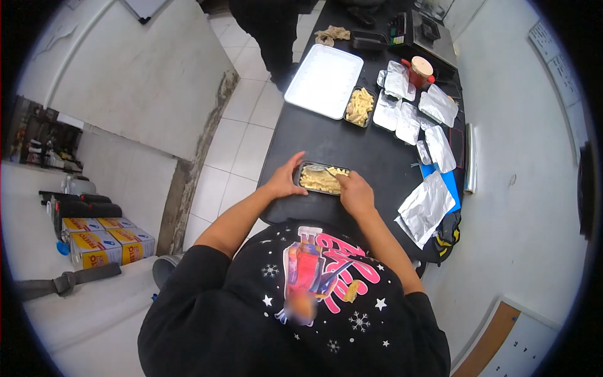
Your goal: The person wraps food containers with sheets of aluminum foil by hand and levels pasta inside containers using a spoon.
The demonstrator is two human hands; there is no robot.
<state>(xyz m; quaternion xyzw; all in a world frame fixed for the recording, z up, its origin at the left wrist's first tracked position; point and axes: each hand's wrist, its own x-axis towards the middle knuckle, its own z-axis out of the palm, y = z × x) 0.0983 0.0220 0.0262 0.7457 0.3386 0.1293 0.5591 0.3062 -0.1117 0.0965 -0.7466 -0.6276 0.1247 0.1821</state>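
A black food tray (321, 192) of pasta (319, 181) lies on the table in front of me. My left hand (284, 180) grips its left end, thumb at the near side and fingers at the far side. My right hand (357, 194) is closed at the tray's right end around a metal spoon (318, 168), whose bowl rests on the pasta. Most of the spoon's handle is hidden by the fingers. Farther up the table stands a second black tray of pasta (360, 107), touched by neither hand.
A large white tray (323, 80) lies beyond my hands. To the right are several foil-covered trays (407, 122), foil sheets (427, 207), a red container (419, 72) and a scale (433, 38). A person in dark clothing (267, 31) stands past the table's left edge.
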